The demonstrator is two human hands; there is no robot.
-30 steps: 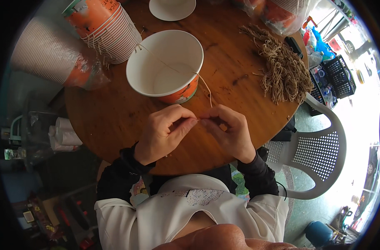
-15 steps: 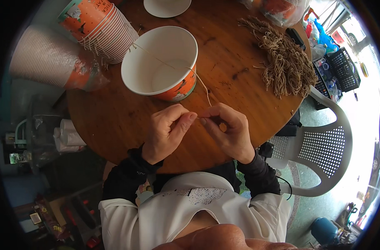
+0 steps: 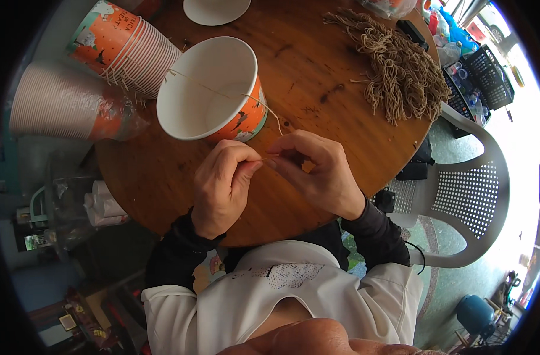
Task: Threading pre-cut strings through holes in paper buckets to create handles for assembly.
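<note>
A paper bucket (image 3: 246,121), white inside and orange with dark figures outside, stands on the wooden table just beyond my hands. A thin tan cord (image 3: 272,112) crosses its mouth from the far left rim, passes over the near right rim and comes down to my right hand (image 3: 320,173). Thumb and forefinger of that hand are pinched on the cord. Facing it, my left hand (image 3: 222,186) pinches the cord's thin end between thumb and curled forefinger. The fingertips of both hands nearly meet; the cord between them is hard to make out.
At the left lie stacked orange buckets (image 3: 125,47) with cords hanging from them, and a plastic-wrapped stack (image 3: 63,106). A heap of tan cords (image 3: 400,74) lies far right, beside a dark object (image 3: 412,34). A white round piece (image 3: 216,12) sits at the back. A grey chair (image 3: 497,177) stands right.
The bucket and table things appear shifted a little left as the view moves. My hands stay pinched on the cord, with my left wrist slightly more bent.
</note>
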